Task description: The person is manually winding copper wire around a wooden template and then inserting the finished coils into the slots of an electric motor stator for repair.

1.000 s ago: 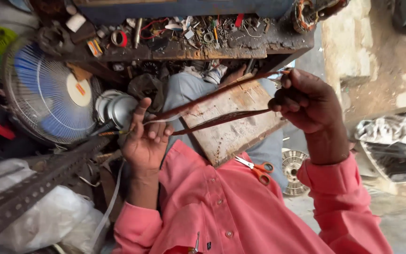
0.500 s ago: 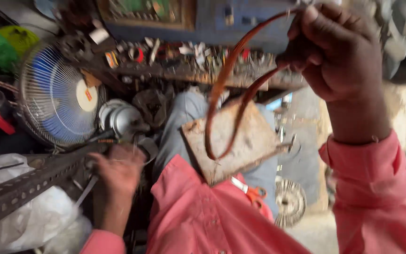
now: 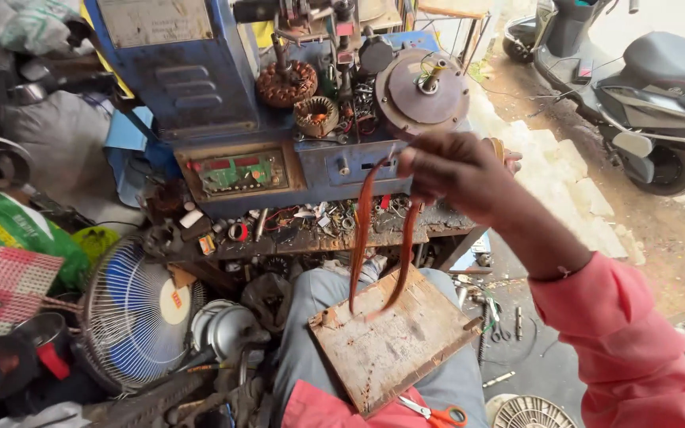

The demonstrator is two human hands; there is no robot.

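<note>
My right hand [image 3: 457,174] is raised in front of me, closed on the top of a long loop of copper winding wire [image 3: 362,238]. The loop hangs down and its lower end reaches a worn wooden board [image 3: 394,345] that rests on my lap. My left hand is out of the picture. Orange-handled scissors [image 3: 438,412] lie on my pink shirt just below the board.
A blue machine cabinet [image 3: 200,79] with motor windings [image 3: 287,83] and a round metal disc [image 3: 422,91] stands ahead, above a cluttered shelf of small parts [image 3: 311,226]. A table fan with blue blades [image 3: 136,313] sits at the left. A scooter [image 3: 644,79] is parked at the upper right.
My head has tilted up, so the blue cabinet now fills the top. My right hand still holds the wire loop, now hanging straighter. My left hand has dropped out of sight.
</note>
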